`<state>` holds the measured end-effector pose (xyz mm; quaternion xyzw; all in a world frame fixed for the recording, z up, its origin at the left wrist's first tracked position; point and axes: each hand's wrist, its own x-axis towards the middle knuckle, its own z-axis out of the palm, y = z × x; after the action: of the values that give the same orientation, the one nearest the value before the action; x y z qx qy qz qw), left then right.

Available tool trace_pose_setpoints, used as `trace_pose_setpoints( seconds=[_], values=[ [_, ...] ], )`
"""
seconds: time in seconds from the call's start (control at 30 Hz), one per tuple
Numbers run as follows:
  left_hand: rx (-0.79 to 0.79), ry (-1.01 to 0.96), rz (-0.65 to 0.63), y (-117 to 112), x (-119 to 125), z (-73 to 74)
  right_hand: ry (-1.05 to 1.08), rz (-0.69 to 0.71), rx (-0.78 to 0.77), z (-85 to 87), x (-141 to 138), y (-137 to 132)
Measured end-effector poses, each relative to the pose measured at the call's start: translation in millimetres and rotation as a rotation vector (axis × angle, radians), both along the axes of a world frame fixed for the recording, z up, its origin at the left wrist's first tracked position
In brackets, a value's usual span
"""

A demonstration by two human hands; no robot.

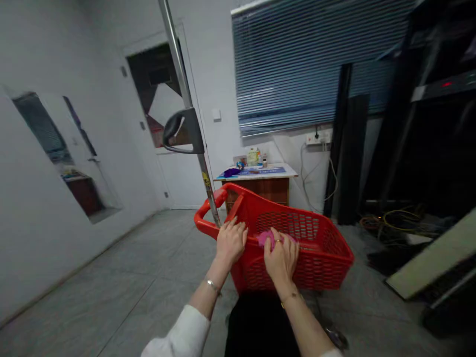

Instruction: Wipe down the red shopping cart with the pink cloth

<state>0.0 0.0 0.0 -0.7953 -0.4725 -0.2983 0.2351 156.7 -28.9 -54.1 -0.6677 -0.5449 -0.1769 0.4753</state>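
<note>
Clamping 1 pink cloth point(265, 238) w/ R fingers point(287, 244), L fingers point(237, 229) apart on 1 cart point(312, 270)

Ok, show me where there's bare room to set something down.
Bare floor lies between the left wall and the red cart, back toward the door. The cart's near rim is crowded: left hand, right hand and pink cloth. Bottles and a purple cloth crowd the table at back and left; cables and dark boards crowd the right side.
</note>
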Motion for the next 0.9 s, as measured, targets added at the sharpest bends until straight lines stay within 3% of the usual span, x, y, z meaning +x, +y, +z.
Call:
trace_pose_setpoints(
  seconds=[0.33,0.63,0.9],
  values=[
    [0.022,-0.038,-0.003,0,1,2.4,-0.087,0.043,-0.055,21.5,-20,6],
    [0.015,-0.059,0.010,-1,3,2.9,-0.120,0.192,-0.116,22.9,-10,-2],
    [0.019,-0.066,0.011,0,4,0.0,-0.091,0.239,-0.226,21.5,-7,-3]
  ],
)
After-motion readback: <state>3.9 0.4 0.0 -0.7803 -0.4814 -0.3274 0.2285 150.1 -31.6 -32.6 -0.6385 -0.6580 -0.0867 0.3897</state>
